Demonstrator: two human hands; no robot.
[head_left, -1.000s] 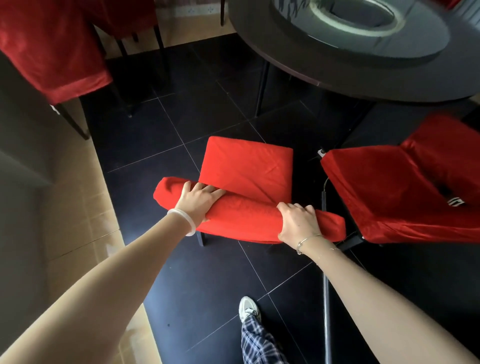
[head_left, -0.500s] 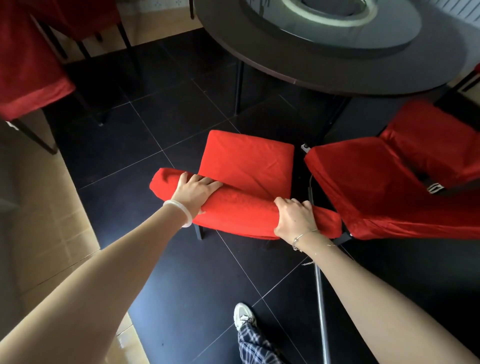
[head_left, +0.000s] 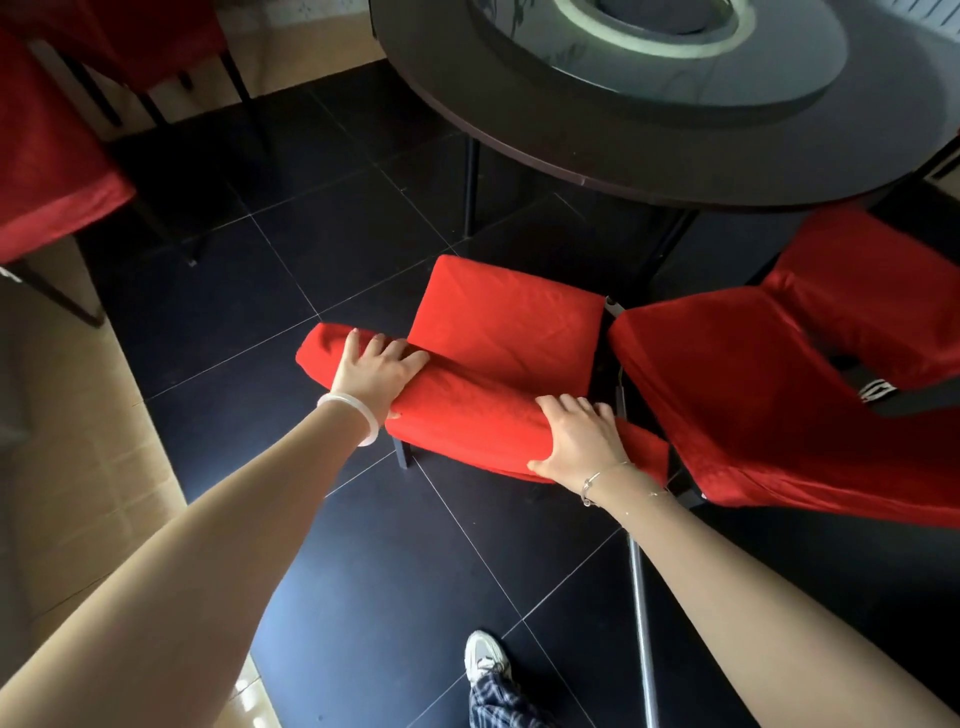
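Head view: the left hand (head_left: 376, 371) curls over the left end of the backrest of the red chair (head_left: 498, 332) — fingers across the top, thumb on the near side. The right hand (head_left: 576, 441) grips the right end likewise. The chair stands on the dark floor (head_left: 311, 249), near the edge of the round table (head_left: 675, 156).

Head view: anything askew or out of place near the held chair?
Yes. The neighbouring chair sits skewed, not facing the round table, and crowds the held chair that the left hand and right hand grip. A metal pole slants up between the two chairs.
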